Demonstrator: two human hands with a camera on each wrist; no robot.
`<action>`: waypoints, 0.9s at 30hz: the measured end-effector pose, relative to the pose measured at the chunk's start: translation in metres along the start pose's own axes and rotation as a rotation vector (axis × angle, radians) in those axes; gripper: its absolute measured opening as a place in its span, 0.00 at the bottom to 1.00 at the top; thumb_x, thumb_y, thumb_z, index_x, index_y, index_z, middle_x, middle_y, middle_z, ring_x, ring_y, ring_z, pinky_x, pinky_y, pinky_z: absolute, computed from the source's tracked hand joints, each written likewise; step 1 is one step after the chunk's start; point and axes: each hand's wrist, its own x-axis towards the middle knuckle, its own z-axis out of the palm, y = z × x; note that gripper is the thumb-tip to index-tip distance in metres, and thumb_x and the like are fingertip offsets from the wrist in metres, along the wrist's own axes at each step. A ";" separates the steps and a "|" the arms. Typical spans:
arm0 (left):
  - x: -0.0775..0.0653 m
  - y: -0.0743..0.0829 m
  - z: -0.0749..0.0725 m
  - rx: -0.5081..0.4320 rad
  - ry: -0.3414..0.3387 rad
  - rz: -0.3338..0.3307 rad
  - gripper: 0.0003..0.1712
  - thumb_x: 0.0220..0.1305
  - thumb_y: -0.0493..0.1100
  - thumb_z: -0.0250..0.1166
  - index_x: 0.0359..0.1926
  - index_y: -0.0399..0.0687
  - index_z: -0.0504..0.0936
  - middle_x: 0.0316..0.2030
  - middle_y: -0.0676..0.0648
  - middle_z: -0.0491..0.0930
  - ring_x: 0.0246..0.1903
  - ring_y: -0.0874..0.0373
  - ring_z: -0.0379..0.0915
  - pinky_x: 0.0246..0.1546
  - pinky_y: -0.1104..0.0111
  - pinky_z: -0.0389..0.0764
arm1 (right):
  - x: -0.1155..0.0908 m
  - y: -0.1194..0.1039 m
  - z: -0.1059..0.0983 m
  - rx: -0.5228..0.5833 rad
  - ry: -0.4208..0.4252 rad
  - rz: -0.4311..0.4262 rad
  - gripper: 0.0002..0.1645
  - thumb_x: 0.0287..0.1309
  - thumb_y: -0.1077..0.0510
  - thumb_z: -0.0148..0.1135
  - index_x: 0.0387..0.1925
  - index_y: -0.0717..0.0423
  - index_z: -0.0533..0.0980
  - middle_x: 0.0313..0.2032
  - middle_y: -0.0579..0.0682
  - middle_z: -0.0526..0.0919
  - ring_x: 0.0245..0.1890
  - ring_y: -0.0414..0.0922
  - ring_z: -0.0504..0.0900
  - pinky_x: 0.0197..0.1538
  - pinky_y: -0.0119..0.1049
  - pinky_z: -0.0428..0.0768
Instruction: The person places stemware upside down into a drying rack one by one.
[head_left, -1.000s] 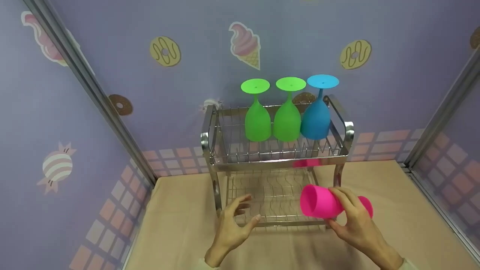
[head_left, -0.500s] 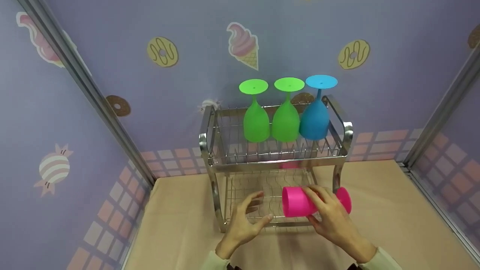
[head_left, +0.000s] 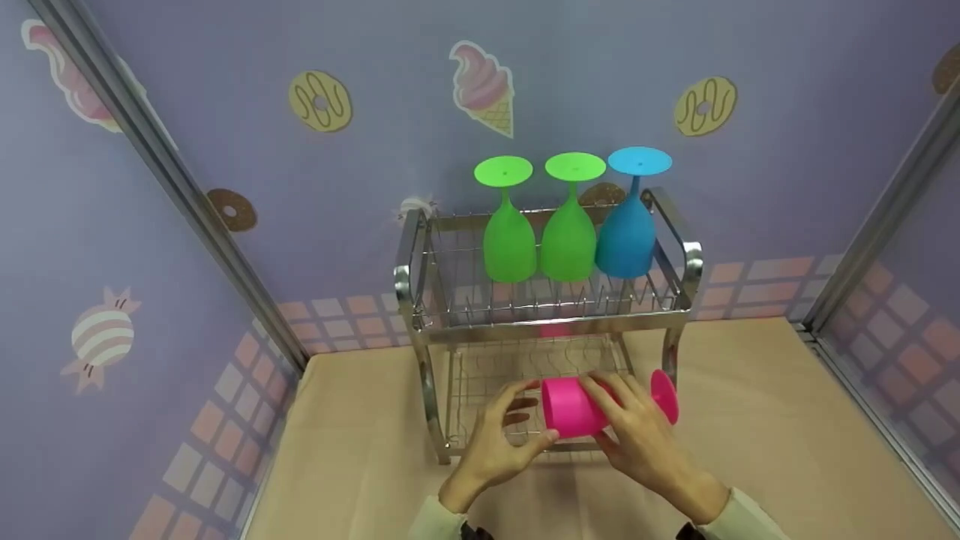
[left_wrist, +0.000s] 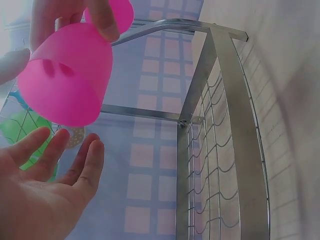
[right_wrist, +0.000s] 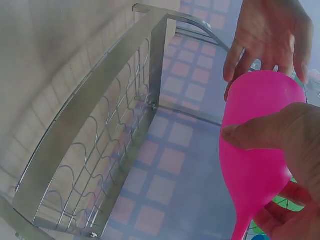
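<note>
A pink goblet (head_left: 568, 407) lies sideways in the air before the rack, its mouth toward the left and its foot to the right. My right hand (head_left: 636, 429) grips the bowl, thumb on one side and fingers round the other, as the right wrist view shows. At the goblet's mouth, my left hand (head_left: 501, 441) stands with spread, slightly bent fingers. In the left wrist view those fingers (left_wrist: 95, 160) look apart from the rim; whether the thumb touches it I cannot tell.
A two-tier metal dish rack (head_left: 555, 327) stands on the beige tabletop (head_left: 352, 435). Upside down on its upper tier are two green goblets (head_left: 510, 244) (head_left: 568, 244) and a blue goblet (head_left: 626, 238). Patterned walls and metal posts (head_left: 172, 187) enclose the sides and back.
My right hand has carried the pink goblet leftward, up to the left hand. The left hand has shifted a little to the right. The goblets on the rack stay put.
</note>
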 end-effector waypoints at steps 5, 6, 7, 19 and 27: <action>0.001 -0.001 0.002 -0.011 -0.004 0.011 0.40 0.64 0.48 0.77 0.74 0.47 0.73 0.68 0.44 0.78 0.60 0.43 0.83 0.59 0.51 0.89 | -0.001 -0.003 0.000 -0.003 -0.002 -0.007 0.58 0.23 0.69 0.94 0.65 0.59 0.79 0.58 0.59 0.83 0.54 0.57 0.84 0.57 0.54 0.90; 0.001 -0.001 0.002 -0.013 -0.005 0.012 0.40 0.64 0.47 0.77 0.74 0.47 0.73 0.68 0.44 0.78 0.60 0.43 0.83 0.59 0.52 0.89 | -0.002 -0.004 0.000 -0.003 -0.003 -0.006 0.58 0.23 0.68 0.94 0.65 0.59 0.79 0.58 0.58 0.83 0.54 0.57 0.84 0.57 0.54 0.90; 0.001 -0.001 0.002 -0.017 -0.007 0.013 0.40 0.64 0.47 0.77 0.74 0.47 0.72 0.67 0.44 0.78 0.60 0.44 0.83 0.58 0.53 0.89 | -0.002 -0.004 0.000 -0.002 -0.005 -0.004 0.58 0.23 0.68 0.94 0.65 0.58 0.79 0.58 0.58 0.83 0.54 0.57 0.84 0.57 0.54 0.89; -0.001 -0.002 0.004 -0.175 -0.032 -0.017 0.39 0.63 0.42 0.77 0.73 0.45 0.72 0.67 0.39 0.73 0.59 0.41 0.80 0.51 0.60 0.92 | -0.005 -0.010 -0.004 0.010 -0.059 0.034 0.61 0.25 0.64 0.95 0.69 0.54 0.77 0.61 0.55 0.82 0.56 0.56 0.84 0.60 0.56 0.89; 0.000 -0.003 0.001 -0.206 -0.046 0.000 0.39 0.63 0.41 0.76 0.72 0.40 0.72 0.66 0.38 0.72 0.59 0.41 0.80 0.51 0.58 0.92 | -0.010 -0.013 -0.007 0.002 0.010 -0.020 0.59 0.26 0.66 0.94 0.68 0.56 0.77 0.62 0.56 0.82 0.56 0.54 0.83 0.57 0.51 0.90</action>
